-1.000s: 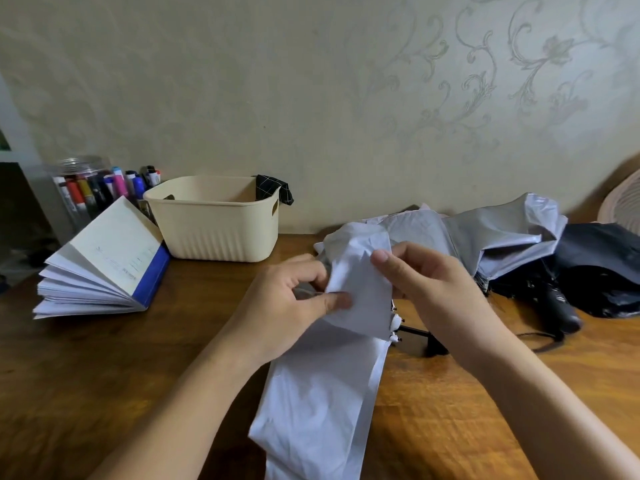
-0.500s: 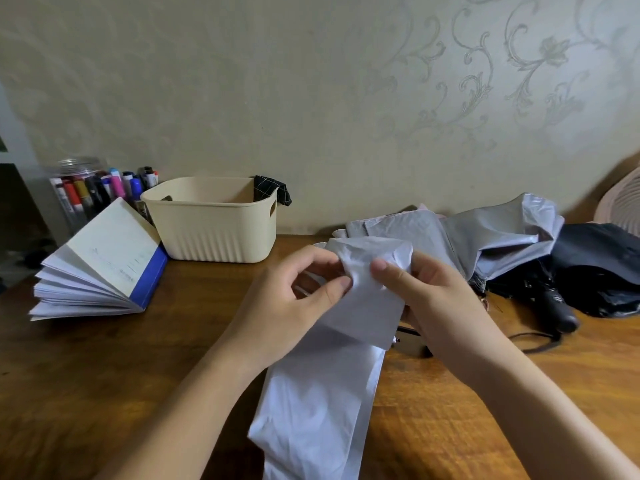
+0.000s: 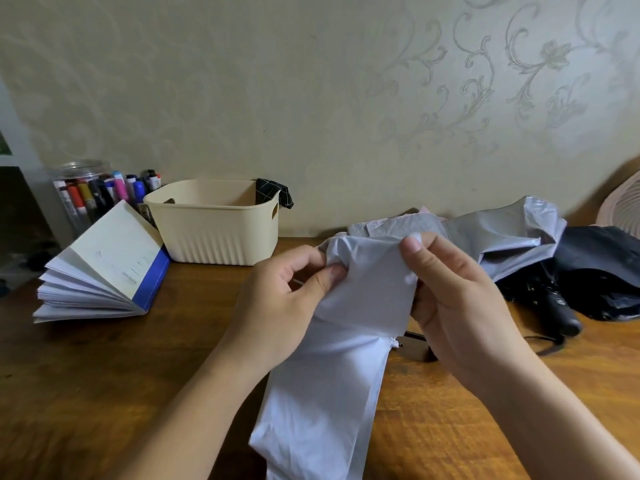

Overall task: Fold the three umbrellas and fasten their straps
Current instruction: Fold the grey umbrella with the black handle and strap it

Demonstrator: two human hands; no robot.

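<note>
My left grip [image 3: 277, 299] and right grip [image 3: 457, 299] pinch the white umbrella [image 3: 329, 393] over the worktop [image 3: 104, 375]. I think no strap is done yet. The grey umbrella [image 3: 502, 237] and black umbrella [image 3: 595, 271] lie loose behind.

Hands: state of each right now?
Left hand: pinches the white umbrella cloth.
Right hand: grips the same cloth's upper right edge.
</note>
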